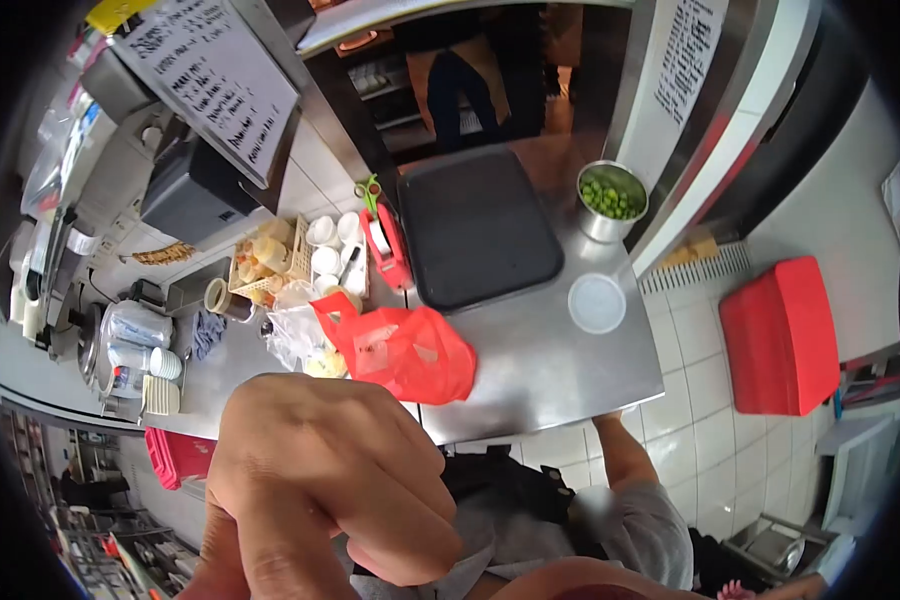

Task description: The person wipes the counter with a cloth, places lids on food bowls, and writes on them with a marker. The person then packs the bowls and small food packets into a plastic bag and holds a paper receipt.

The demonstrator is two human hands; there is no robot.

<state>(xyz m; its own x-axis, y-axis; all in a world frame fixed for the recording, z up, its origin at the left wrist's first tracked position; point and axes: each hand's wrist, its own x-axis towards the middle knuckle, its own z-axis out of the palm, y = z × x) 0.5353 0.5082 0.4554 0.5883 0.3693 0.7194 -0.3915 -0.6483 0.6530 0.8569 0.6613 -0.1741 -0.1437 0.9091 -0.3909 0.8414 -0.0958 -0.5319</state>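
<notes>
My left hand (330, 460) is raised close to the camera, its fingers curled; whatever they hold, if anything, is hidden. At the counter's front edge, my right hand (612, 413) shows only in small part, its fingers out of sight. Beyond the left hand, a red plastic bag (410, 350) sits on the steel counter (530, 375) beside a clear plastic bag (295, 325). Behind them lie a black tray (480, 230) and a red tape dispenser (386, 245). A metal pot (603, 225) of green pieces stands behind a round, whitish lid or shallow dish (597, 303).
White cups (325, 260) and a basket of containers (270, 255) stand at the back left, near green-handled scissors (368, 190). A red bin (780, 335) is on the right. Across the counter, a person's legs (458, 95) are visible.
</notes>
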